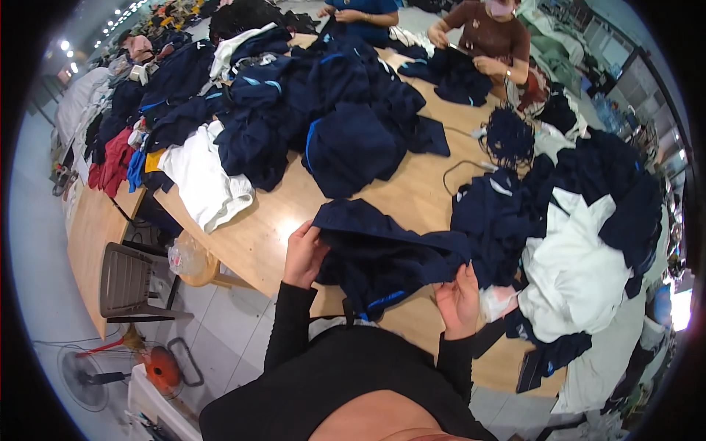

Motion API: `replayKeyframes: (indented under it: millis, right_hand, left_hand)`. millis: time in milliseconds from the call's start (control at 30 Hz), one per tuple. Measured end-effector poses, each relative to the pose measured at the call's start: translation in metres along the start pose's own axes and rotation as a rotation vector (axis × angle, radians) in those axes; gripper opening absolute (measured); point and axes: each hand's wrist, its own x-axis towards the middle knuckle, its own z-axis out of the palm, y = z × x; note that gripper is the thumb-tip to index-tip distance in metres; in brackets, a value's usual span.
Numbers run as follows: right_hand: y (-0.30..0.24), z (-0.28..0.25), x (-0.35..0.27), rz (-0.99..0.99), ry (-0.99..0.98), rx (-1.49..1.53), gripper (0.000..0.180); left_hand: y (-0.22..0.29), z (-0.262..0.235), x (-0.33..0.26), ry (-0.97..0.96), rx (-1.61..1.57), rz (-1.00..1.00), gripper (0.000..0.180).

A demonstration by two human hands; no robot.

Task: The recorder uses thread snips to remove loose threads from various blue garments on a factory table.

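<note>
A navy garment point(382, 257) with a bright blue strip at its lower edge is stretched between my two hands, above the near edge of the table. My left hand point(303, 253) pinches its left end, thumb over the cloth. At the other end, my right hand point(459, 298) grips the edge between thumb and fingers. The cloth sags in folds between them, and its exact kind cannot be made out. Just beyond it lies another folded navy garment point(353, 151) with blue piping. More navy garments point(489, 220) are heaped right of my right hand.
A big navy clothing pile point(257, 95) covers the far left of the wooden table point(412, 184). White garments lie at left point(206, 176) and right point(573, 268). A dark cord bundle point(507, 137) sits at right. Two people work across the table. A chair point(125, 279) and fan point(84, 378) stand lower left.
</note>
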Motion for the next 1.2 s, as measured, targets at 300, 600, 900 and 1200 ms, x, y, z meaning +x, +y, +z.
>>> replayKeyframes:
  millis: [300,600,900,1200]
  right_hand:
    - [-0.010,-0.035,0.004,0.068,0.231,0.277,0.024]
    - [-0.034,0.004,-0.001,0.262,0.319,0.030,0.030]
    - [-0.035,0.003,-0.007,0.284,0.295,0.072,0.027]
    - [-0.044,0.005,-0.012,0.270,0.326,0.120,0.027]
  left_hand:
    - [0.077,-0.003,-0.038,-0.166,-0.360,-0.226,0.024]
    - [0.090,-0.027,-0.029,-0.021,-0.423,0.004,0.016]
    - [0.106,-0.026,-0.050,0.021,-0.419,0.023,0.014]
    - [0.103,-0.051,-0.047,-0.035,-0.434,0.038,0.014]
